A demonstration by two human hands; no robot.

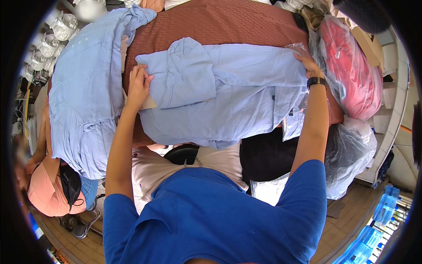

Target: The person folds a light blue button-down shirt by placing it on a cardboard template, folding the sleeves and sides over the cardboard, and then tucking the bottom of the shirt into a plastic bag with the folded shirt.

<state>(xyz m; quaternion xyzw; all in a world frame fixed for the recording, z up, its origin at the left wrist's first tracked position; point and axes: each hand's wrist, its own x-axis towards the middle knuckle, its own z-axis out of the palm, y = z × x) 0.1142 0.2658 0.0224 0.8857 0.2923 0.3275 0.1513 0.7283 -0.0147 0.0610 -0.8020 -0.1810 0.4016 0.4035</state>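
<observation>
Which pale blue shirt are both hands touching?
The middle pale blue shirt: the left hand and right hand are on it. Neither hand touches the far-left pale blue shirt.

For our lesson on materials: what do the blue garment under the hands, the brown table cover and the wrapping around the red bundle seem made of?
Blue garment: matte woven cloth, perhaps cotton, given its soft creases.
Brown table cover: dull textile, given its weave-like pattern; fibre unclear.
Clear wrapping: glossy, likely plastic film, given bright wrinkles and red showing through.

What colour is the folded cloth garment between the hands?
Plain light blue garment, clearest in head view.
</observation>
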